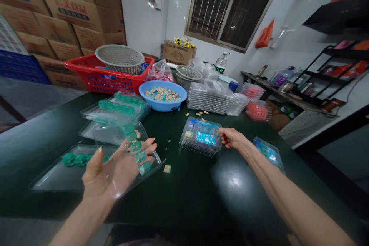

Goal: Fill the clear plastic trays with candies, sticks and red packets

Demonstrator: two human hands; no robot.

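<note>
Glossy white walls [144,15] catch spots of lamp glare. The barred window [230,4] shows dark outside. Cardboard boxes [57,7] are stacked high at the left. A dark green table [201,196] fills the foreground. A black shelf [334,73] stands at the right, behind a cluttered bench [282,94].

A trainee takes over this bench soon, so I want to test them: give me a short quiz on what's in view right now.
1. True or false: the grey basket sits inside the red basket.
2. What does the right hand hold by its edge? A) the grey basket B) the clear box C) the red basket
3. Fill in: the clear tray lying on the left hand carries a row of ___ pieces.

Key: 1 true; 2 B; 3 green.
</note>
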